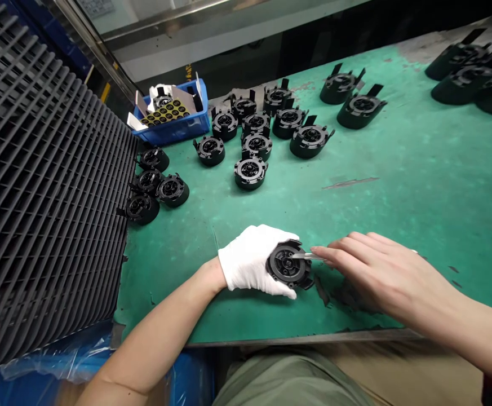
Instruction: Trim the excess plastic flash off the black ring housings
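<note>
Holding a black part (288, 265) in the gloved left hand (249, 256), nearer the body than the blue bin (177, 131) and to its right, with fingers and thumb spread only wide enough to wrap the sides, apparently to steady it while leaving the ribbed face bare. Pinching a slim tool (307, 256) between closed, bare fingertips of the right hand (368, 265), tip over that face, probably for fine control; cannot tell if touching. With more parts (251, 172) standing to the bin's right, likely for easy reach.
</note>
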`<state>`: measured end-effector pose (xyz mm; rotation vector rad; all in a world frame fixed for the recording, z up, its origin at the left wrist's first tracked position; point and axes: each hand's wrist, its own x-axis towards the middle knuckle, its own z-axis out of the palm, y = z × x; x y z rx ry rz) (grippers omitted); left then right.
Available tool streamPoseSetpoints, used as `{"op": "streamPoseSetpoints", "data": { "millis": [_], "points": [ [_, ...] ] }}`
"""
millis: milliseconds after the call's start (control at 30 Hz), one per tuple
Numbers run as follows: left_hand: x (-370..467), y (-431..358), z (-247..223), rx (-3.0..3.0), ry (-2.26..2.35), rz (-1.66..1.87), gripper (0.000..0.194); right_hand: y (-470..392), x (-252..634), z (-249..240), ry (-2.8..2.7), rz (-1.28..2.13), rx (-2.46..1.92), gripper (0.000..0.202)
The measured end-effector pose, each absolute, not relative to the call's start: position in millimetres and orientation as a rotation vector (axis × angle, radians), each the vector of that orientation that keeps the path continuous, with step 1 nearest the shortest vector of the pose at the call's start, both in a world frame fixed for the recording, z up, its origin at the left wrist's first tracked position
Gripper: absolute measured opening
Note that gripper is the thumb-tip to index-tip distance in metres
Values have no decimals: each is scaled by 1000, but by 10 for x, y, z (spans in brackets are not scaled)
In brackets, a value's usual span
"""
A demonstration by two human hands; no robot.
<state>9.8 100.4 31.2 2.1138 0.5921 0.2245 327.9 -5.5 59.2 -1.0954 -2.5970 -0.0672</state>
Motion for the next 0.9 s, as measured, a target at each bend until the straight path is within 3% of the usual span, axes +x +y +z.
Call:
{"op": "streamPoseSetpoints", "data": {
  "millis": [100, 200, 367, 500, 567, 700, 900],
  "points": [
    [95, 1007, 322, 2100, 586, 225, 84, -101, 3304, 603, -2527, -24, -1174, 34],
    [84, 1003, 291, 2096, 585, 229, 89, -151, 3290, 635, -2528, -46, -1223, 37],
    [48, 960, 151, 2097, 627, 307, 117, -207, 3235, 625, -2550, -94, -1151, 33],
    [28, 919, 64, 2094, 666, 334, 138, -215, 3201, 552, -2510, -67, -1167, 51],
    [28, 908, 50, 2091, 688, 335, 144, -201, 3171, 545, -2520, -87, -1141, 48],
    [42, 911, 60, 2089, 697, 323, 145, -184, 3110, 586, -2556, -141, -1071, 32],
    [49, 928, 84, 2110, 673, 307, 136, -233, 3077, 577, -2543, -214, -1112, 33]
  ]
}}
